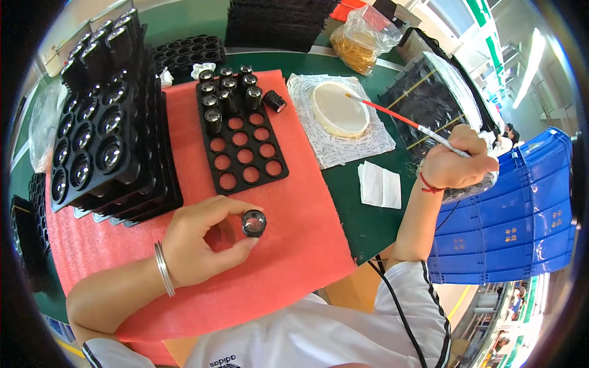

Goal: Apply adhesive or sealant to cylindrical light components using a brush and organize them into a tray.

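My left hand (199, 242), a silver bangle at its wrist, pinches a small black lens barrel (254, 223) between thumb and forefinger, its round glass end facing up. In my right hand (457, 161) is a slim paintbrush (399, 115) with a red and pale handle. The brush tip reaches over the right part of a round, shallow white dish (338, 110); I cannot tell if it touches. Ahead of my left hand lies a black holed tray (245, 168). Several black lens barrels stand upright in its far holes, and one lens barrel (274, 101) lies tipped on its side beside it.
Pink foam matting (307, 245) covers much of the green table. A tall stack of black trays (123, 178) with lens parts stands at left. Printed paper (307, 144) lies under the dish, near a folded white tissue (380, 185). Blue crates (503, 214) stand at right.
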`<state>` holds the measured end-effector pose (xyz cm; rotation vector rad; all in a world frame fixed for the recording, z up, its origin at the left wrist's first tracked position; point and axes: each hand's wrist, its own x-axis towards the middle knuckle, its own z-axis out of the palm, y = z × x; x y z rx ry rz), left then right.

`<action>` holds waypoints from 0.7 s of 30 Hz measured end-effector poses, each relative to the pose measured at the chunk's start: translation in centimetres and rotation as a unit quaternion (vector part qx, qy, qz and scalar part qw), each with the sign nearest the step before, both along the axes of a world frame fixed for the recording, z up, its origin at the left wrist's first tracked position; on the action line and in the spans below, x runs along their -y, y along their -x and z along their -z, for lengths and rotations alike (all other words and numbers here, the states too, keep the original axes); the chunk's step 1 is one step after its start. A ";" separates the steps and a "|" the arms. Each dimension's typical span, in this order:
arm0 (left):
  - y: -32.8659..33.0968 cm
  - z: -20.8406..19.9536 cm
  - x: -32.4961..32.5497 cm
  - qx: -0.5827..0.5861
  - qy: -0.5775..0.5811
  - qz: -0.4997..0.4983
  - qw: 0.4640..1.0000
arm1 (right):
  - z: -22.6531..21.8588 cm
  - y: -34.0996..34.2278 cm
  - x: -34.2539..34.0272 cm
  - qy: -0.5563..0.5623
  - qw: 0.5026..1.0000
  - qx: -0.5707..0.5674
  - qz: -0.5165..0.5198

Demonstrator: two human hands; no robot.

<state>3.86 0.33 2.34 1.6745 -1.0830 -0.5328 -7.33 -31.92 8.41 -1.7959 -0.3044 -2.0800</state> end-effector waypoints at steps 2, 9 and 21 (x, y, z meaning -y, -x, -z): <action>-0.1 0.4 -0.1 -0.012 0.010 -0.003 1.000 | 0.1 -0.1 -0.2 0.008 1.000 -0.013 -0.010; -0.3 0.7 -0.3 -0.046 0.023 -0.014 0.999 | 0.1 0.3 -0.1 0.043 0.997 -0.056 0.002; -0.4 0.7 -0.2 -0.197 0.066 -0.075 0.975 | 0.6 -0.8 0.5 -0.070 0.987 -0.130 -0.061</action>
